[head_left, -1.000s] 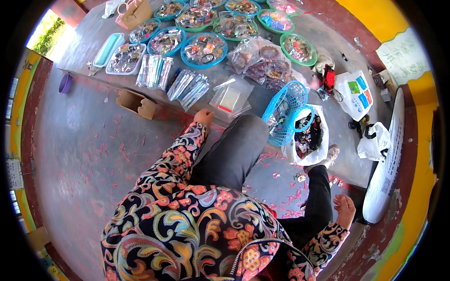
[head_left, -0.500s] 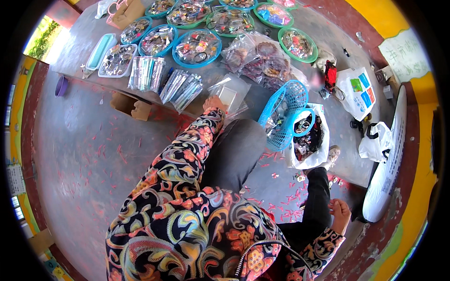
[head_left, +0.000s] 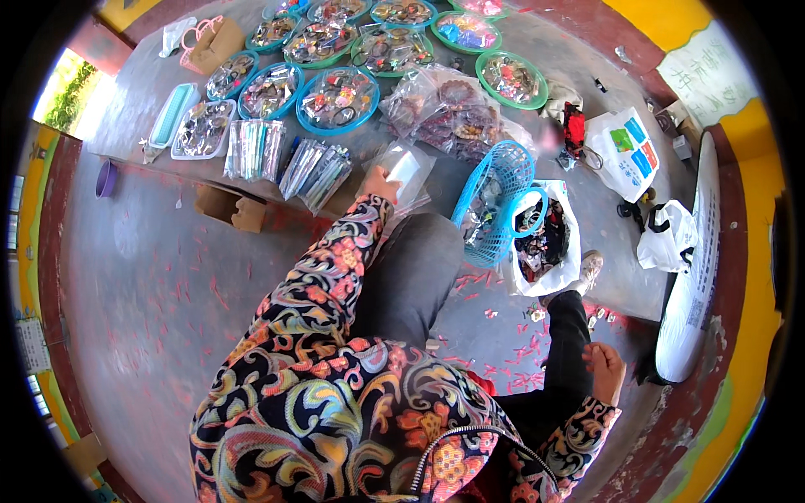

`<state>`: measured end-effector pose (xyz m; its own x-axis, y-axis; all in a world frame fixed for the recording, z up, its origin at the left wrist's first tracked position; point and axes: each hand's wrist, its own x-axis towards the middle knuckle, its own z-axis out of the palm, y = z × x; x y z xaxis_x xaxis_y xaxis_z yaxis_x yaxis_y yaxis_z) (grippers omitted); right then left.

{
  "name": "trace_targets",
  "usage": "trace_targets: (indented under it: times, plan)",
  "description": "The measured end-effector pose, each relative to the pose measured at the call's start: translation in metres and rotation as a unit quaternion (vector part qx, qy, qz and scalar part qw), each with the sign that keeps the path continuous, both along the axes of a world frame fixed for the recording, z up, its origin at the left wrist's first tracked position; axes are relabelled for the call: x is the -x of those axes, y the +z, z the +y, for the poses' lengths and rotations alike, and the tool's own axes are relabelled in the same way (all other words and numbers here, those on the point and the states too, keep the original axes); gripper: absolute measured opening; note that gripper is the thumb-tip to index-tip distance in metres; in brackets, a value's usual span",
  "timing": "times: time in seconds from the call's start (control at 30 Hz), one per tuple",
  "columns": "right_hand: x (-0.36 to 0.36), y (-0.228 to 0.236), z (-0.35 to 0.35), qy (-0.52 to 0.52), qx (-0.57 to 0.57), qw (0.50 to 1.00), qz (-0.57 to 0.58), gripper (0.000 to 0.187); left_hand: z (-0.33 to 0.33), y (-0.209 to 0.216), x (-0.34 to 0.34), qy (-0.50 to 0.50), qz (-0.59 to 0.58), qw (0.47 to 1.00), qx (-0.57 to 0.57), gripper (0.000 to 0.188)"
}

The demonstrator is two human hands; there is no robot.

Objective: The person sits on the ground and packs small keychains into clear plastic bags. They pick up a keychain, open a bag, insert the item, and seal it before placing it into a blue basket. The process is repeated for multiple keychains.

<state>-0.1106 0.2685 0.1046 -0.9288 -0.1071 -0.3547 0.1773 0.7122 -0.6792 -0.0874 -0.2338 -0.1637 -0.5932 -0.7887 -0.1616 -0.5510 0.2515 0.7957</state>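
My left hand (head_left: 381,184) reaches forward past my bent knee, its fingers closed on the near edge of a clear plastic bag (head_left: 417,189). A white rectangular piece (head_left: 406,168) shows through the film. Bundles of pens in clear sleeves (head_left: 314,173) lie just left of this hand. My right hand (head_left: 604,371) hangs beside my right leg, fingers loosely curled and a little apart, with nothing visible in it. A blue plastic basket (head_left: 496,201) with small packed items leans tilted against a white bag (head_left: 549,243) full of dark small goods.
Several round baskets of packed trinkets (head_left: 338,101) cover the back of the grey ledge. Clear bags of brownish items (head_left: 457,113) lie right of them. An open cardboard box (head_left: 231,208) sits below the ledge. White bags (head_left: 668,236) stand at the right, and red scraps litter the floor.
The clear bag's white piece now stands more tilted by my left hand, which has shifted slightly. My right hand has risen a little and turned. The whole view has shifted slightly.
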Motion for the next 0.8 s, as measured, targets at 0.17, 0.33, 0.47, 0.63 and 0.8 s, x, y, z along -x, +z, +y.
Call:
trace_targets:
  times: [0.17,0.33,0.47,0.63,0.8]
  plan:
    - [-0.001,-0.002,0.002,0.019,0.016,1.0,0.019,0.019,-0.005,0.049,-0.015,-0.079,0.228,0.935,-0.259,0.033]
    - [-0.004,-0.002,-0.029,0.057,0.137,0.986,0.073,0.017,0.087,0.184,-0.042,-0.15,0.283,0.807,-0.496,0.025]
    - [-0.018,-0.007,-0.065,0.044,0.298,0.951,0.068,0.031,0.166,0.203,-0.058,-0.293,0.231,0.782,-0.499,0.028]
    - [-0.034,-0.043,-0.069,0.059,0.346,0.927,0.13,0.044,0.24,0.221,-0.068,-0.349,0.15,0.739,-0.556,0.03]
    - [-0.044,-0.073,-0.059,-0.009,0.327,0.934,0.145,0.036,0.266,0.197,-0.065,-0.374,0.138,0.749,-0.529,0.035]
